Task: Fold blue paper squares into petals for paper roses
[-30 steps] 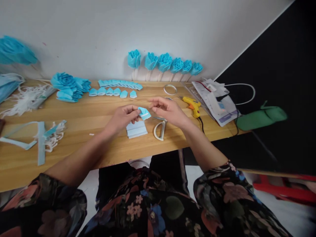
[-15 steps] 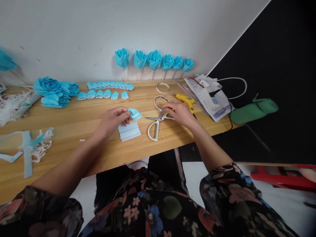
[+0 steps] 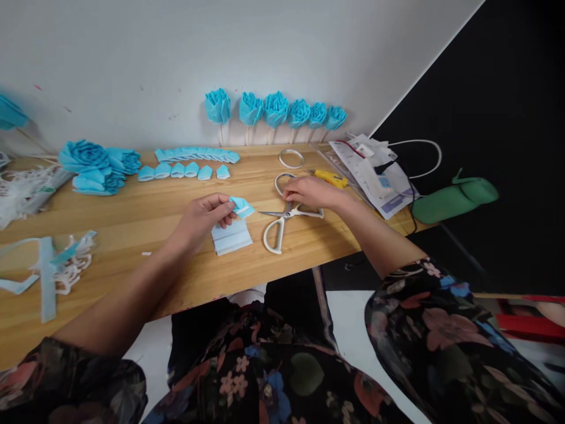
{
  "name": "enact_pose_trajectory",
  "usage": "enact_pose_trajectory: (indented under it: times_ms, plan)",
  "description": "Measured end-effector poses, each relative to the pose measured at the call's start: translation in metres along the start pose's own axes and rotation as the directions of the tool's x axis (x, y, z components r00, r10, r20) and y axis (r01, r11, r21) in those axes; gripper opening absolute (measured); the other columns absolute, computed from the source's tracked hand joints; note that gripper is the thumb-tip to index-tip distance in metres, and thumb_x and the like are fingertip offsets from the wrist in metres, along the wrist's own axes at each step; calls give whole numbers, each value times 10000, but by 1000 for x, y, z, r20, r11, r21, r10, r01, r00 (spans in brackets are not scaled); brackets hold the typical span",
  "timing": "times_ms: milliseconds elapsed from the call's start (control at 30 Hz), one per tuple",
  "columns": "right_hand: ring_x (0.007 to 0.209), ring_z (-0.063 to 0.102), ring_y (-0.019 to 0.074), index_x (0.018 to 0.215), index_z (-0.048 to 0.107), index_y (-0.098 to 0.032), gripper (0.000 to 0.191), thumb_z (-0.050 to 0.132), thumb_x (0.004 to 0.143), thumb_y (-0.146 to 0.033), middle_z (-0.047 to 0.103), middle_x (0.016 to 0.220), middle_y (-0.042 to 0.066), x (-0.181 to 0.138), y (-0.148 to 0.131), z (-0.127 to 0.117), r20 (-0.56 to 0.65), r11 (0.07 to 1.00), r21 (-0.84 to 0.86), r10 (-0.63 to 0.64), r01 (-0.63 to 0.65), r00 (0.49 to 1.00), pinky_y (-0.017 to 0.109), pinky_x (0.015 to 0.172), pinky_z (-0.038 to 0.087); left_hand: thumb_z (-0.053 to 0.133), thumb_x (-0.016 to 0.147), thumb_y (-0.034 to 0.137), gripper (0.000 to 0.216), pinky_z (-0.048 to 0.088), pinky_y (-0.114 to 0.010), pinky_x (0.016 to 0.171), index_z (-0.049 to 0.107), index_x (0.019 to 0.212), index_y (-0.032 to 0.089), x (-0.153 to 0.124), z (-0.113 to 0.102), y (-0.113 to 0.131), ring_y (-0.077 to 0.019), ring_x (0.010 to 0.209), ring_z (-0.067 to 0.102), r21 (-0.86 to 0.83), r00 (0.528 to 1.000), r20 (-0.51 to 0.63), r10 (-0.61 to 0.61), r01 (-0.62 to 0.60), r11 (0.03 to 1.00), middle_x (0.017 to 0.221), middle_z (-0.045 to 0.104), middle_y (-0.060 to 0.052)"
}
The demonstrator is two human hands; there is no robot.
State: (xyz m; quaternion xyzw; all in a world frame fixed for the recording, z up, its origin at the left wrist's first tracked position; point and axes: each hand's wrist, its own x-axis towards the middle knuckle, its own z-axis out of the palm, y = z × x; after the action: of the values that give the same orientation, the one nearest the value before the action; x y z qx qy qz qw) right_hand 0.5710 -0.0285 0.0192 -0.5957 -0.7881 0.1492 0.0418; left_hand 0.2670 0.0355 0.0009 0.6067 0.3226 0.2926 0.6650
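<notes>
My left hand [image 3: 203, 215] pinches a small folded light-blue piece [image 3: 242, 206] just above the wooden table [image 3: 154, 218]. Under it lies a small stack of flat light-blue pieces [image 3: 232, 237]. My right hand [image 3: 311, 192] is curled to the right, its fingertips closed on the near edge of a white tape ring [image 3: 281, 179]. White-handled scissors [image 3: 276, 229] lie on the table just below that hand, blades pointing left. A yellow glue gun [image 3: 329, 176] lies just behind my right hand.
Several blue flowers on stems [image 3: 273, 109] lean on the wall. Folded blue petals [image 3: 180, 171] lie in rows, with larger blue flowers [image 3: 95, 165] at left. A second tape ring [image 3: 291, 158], papers [image 3: 375, 174], a green object [image 3: 454, 197] and white strips [image 3: 48, 265] also lie about.
My right hand left the folded blue piece, moved right over the scissors, then up to the tape ring. My left hand kept the folded piece; the view shifted slightly.
</notes>
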Motion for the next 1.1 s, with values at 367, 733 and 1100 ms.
enact_pose_trajectory:
  times_ms: [367,733,1100]
  plan:
    - [763,591,173,834,657,-188,187,560,882,-340,678,819,40,-11,5,20,-205,909,402,206,-109,957,301,727,427,756,735,401,246,437,-231,544,682,747,166,-1,1,2,-100,551,541,36,1000,5,-15,15,999,650,674,-15]
    - [766,612,157,879,723,-206,304,634,858,-496,692,884,51,-19,-24,23,-264,628,773,441,-85,857,256,595,501,745,746,368,214,433,-228,542,670,735,168,-4,3,6,-96,542,532,32,999,3,-36,36,999,627,661,-7]
    - [589,523,122,843,753,-182,443,585,856,-591,698,803,28,12,-51,34,-298,685,726,397,-65,868,263,548,426,765,746,349,212,434,-230,543,671,727,160,0,-2,8,-103,546,552,-31,999,-33,13,-14,999,647,668,-19]
